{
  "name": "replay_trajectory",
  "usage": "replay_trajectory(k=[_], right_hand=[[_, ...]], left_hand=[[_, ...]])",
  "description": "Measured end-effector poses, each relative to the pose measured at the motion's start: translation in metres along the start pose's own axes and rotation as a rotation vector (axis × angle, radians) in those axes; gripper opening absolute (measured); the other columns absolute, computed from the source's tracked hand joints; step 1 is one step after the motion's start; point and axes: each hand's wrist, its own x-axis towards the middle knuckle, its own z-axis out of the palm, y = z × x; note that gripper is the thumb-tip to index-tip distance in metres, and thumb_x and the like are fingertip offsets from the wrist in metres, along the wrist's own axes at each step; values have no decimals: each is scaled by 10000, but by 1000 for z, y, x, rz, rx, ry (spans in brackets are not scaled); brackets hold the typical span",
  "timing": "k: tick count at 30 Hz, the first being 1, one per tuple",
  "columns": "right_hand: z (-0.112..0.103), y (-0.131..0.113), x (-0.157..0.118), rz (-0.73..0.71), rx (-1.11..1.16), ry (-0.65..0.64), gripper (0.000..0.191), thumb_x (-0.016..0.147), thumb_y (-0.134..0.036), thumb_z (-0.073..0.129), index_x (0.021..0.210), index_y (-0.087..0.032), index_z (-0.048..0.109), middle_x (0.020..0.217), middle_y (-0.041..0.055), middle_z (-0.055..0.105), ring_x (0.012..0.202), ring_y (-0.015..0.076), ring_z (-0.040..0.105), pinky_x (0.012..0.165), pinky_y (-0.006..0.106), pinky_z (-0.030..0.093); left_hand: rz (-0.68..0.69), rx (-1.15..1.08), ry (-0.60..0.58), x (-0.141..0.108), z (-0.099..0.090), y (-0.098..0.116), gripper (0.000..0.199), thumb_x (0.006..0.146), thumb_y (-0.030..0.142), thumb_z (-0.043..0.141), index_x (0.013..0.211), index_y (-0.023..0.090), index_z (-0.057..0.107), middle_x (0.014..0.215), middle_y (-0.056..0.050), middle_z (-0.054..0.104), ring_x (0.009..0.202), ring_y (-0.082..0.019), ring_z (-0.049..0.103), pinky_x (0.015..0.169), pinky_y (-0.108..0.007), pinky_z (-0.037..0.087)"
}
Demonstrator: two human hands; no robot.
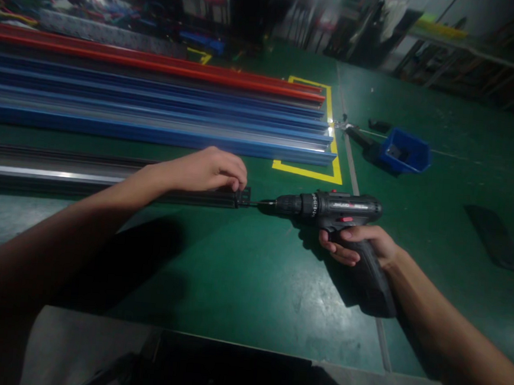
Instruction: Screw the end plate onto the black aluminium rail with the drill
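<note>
My right hand [362, 245] is wrapped round the handle of a black cordless drill [349, 207], which lies level and points left. Its thin bit [258, 203] reaches the black end cap [243, 195] on a long dark metal profile [62, 174]. With its fingers curled together, my left hand [209, 170] rests over the profile's end and pinches at the end cap. The fingertips partly cover the cap, and I cannot make out a screw at the bit's tip.
Behind the dark profile lie several blue profiles [156, 110] and a red profile [160, 60], their ends inside yellow tape [307, 173]. A blue bin [406, 151] stands at right, near a dark flat object [494, 235]. Tangled wires and another person's arm are at back left.
</note>
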Motion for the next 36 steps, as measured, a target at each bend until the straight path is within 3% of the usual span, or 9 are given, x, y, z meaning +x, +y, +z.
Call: replay_trajectory(k=[36], right_hand=[[3, -1, 0, 2, 46, 8, 265, 923, -222, 683, 1066, -9, 752, 869, 88, 672, 502, 40, 486, 539, 158, 538]], left_hand=[[15, -11, 13, 0, 1, -2, 192, 952, 220, 631, 919, 241, 819, 978, -4, 792, 853, -126, 721, 820, -245, 531]])
